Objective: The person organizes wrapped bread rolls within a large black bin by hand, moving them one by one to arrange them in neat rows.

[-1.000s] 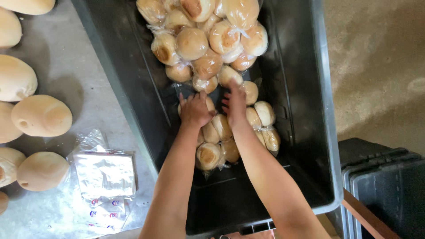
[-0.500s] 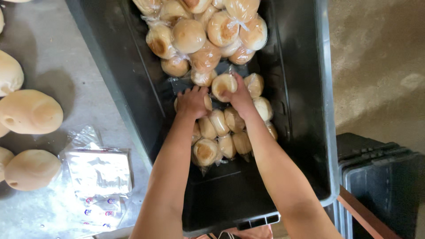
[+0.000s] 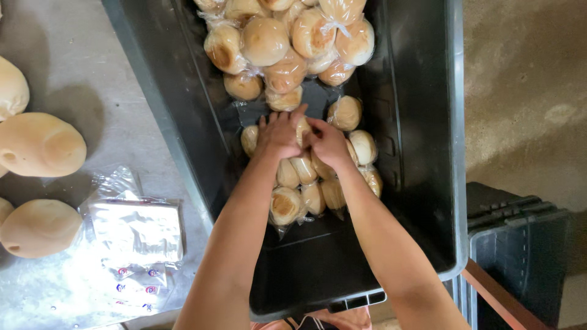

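Both my hands reach down into a deep black plastic crate [image 3: 428, 153]. My left hand [image 3: 278, 134] and my right hand [image 3: 327, 142] meet at the top of a clear bag of small bread rolls [image 3: 306, 183] lying on the crate floor. The fingers of both hands are closed on the bag's upper end, side by side and touching. Several more filled bags of rolls [image 3: 287, 43] lie piled at the crate's far end, just beyond my fingertips.
To the left, a grey metal table [image 3: 79, 73] holds large loose buns [image 3: 40, 143] and a stack of empty clear plastic bags [image 3: 134, 235]. At the lower right stands another dark crate [image 3: 520, 250] on a bare concrete floor [image 3: 526, 91].
My hands have slid from the middle of the bag to its far end and drawn together. The view has shifted slightly, so fewer buns show on the table.
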